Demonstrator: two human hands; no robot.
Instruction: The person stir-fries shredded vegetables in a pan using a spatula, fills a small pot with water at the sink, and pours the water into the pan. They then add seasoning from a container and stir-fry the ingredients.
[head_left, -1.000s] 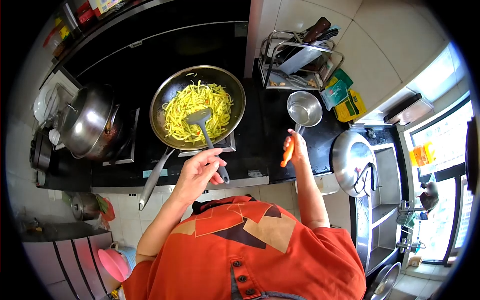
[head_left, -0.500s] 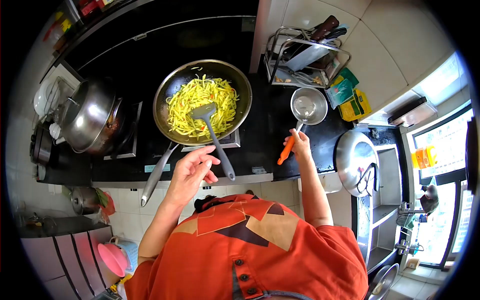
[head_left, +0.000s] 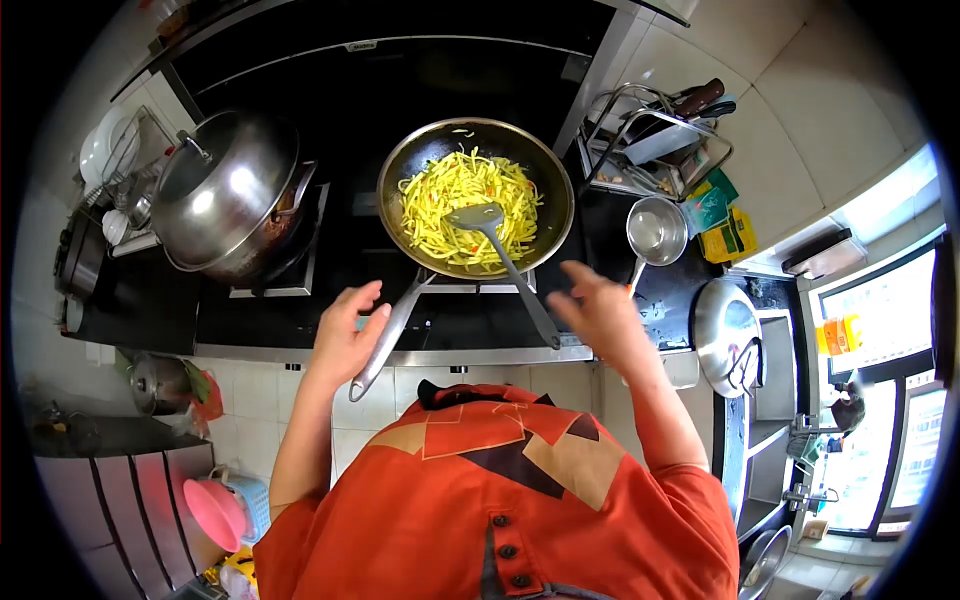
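A frying pan (head_left: 560, 205) on the stove holds a heap of yellow-green shredded vegetable (head_left: 450, 200) with small red bits. A grey spatula (head_left: 520, 285) rests in it, its handle slanting over the pan's rim toward me. My left hand (head_left: 347, 335) hovers beside the pan's metal handle (head_left: 395, 330), fingers parted and nothing in them. Near the end of the spatula handle is my right hand (head_left: 605, 315), open, slightly blurred and holding nothing. Beyond it a small metal dipper (head_left: 657, 230) sits on the counter, its orange handle mostly hidden behind that hand.
A large lidded pot (head_left: 225, 195) stands on the left burner. At the back right are a knife rack (head_left: 655, 140) and several seasoning packets (head_left: 728, 235). A big metal lid (head_left: 727, 335) lies by the sink at right. Bowls stand in a rack (head_left: 135, 185) at far left.
My right hand has let go of the dipper and moved left toward the spatula handle. My left hand now appears left of the pan handle. The view has shifted left.
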